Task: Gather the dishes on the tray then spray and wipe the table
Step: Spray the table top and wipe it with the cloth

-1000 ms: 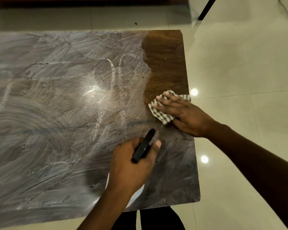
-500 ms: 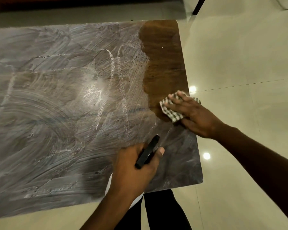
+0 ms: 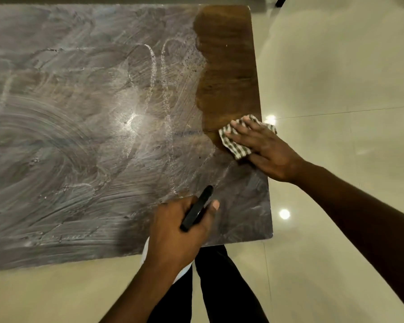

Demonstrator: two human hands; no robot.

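checked cloth (image 3: 234, 148), brown table (image 3: 226, 66), black trigger (image 3: 197, 209)

The worktop (image 3: 79, 136) runs out of the frame at the left and top edges, so its full extent cannot be told. The left hand (image 3: 177, 234) grips the spray bottle (image 3: 197, 208) and covers most of it: only a black top piece and a white sliver under the wrist show. Much of the checked cloth (image 3: 231, 145) lies hidden under the flat right hand (image 3: 266, 150). Both forearms are cut off, the left by the bottom edge and the right by the right edge. A dark bar (image 3: 280, 1) in the upper right is cropped and unidentifiable.
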